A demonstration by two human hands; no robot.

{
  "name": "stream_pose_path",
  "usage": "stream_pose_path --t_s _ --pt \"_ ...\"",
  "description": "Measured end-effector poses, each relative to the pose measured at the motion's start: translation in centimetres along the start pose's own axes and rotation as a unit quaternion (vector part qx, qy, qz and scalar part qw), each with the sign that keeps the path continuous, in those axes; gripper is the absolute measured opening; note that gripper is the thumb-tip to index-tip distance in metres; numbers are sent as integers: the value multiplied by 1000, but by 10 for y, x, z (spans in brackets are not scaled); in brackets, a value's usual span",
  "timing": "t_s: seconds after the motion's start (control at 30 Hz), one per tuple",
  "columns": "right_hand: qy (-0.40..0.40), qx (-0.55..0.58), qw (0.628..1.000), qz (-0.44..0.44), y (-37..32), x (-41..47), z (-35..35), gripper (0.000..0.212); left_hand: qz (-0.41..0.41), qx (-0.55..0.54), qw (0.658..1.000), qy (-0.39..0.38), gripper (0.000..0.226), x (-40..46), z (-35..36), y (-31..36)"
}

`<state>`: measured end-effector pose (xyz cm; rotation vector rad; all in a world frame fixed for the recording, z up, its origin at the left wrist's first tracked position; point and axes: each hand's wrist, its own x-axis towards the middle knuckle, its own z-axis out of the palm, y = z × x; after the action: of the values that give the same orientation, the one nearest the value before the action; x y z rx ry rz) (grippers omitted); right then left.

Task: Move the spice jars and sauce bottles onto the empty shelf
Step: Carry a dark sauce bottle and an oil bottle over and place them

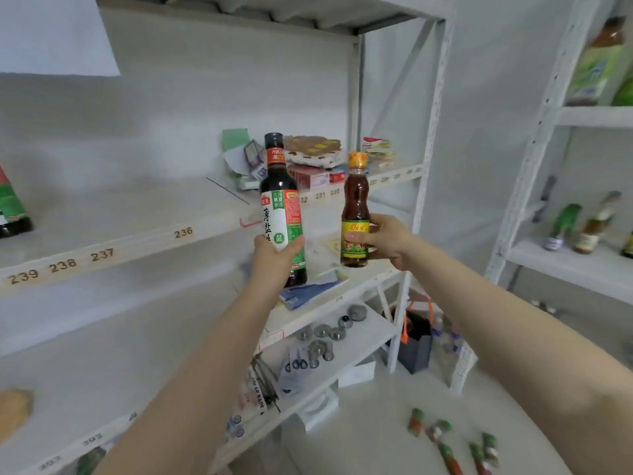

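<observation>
Two bottles are held up in the air in front of a white metal shelf unit. The dark sauce bottle [281,207], tall with a black cap and a white and green label, stands upright in the left hand [274,258]. The fingers [294,244] wrap around its lower label from the front, clamped on it, and the base of the bottle shows just below the hand. The amber oil bottle [355,210], shorter, with an orange cap and a yellow and green label, stands upright in the right hand [385,240]. The thumb lies across the front of its label and the other fingers curl behind it, gripping the lower half.

Both arms reach forward and up from the bottom of the view, bare, elbows slightly bent, with the bottles side by side and apart.

Behind the bottles runs a long white shelf [113,214] with numbered tags along its front edge; most of its surface is bare. At its far end sits a heap of packets and boxes [301,159]. At the left edge of that shelf another dark bottle [12,207] is partly in view. Lower shelves hold metal weights [329,337], scissors [297,363] and papers. To the right, a second shelf unit [582,262] carries several more bottles. On the pale floor [370,423] lie small green and orange packets [452,443].
</observation>
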<state>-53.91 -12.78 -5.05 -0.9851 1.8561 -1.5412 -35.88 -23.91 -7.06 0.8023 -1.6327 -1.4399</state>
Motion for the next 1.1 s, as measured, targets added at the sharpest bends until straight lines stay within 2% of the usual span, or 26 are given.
stream_pose_path --t_s 0.17,0.27,0.43,0.57,0.77,0.97,1.1 --pt "47 -15 998 42 43 -43 -112 53 -23 -23 997 -63 40 -27 112 -16" --pt "80 -22 995 62 67 -74 -177 54 -24 -33 994 -99 47 -42 179 -33" --pt "144 -27 984 98 102 -122 -269 43 -71 -72 980 -173 47 -75 285 -51" --pt "192 -17 973 124 122 -145 -328 46 -77 -58 971 -218 47 -86 358 -60" --pt "268 -1 951 155 156 -149 -404 55 -88 -51 953 -286 43 -84 461 -66" --pt "339 6 926 164 176 -134 -476 52 -78 -53 925 -367 47 -54 563 -77" --pt "379 -2 909 175 184 -127 -522 49 -74 -55 915 -393 47 -44 621 -73"
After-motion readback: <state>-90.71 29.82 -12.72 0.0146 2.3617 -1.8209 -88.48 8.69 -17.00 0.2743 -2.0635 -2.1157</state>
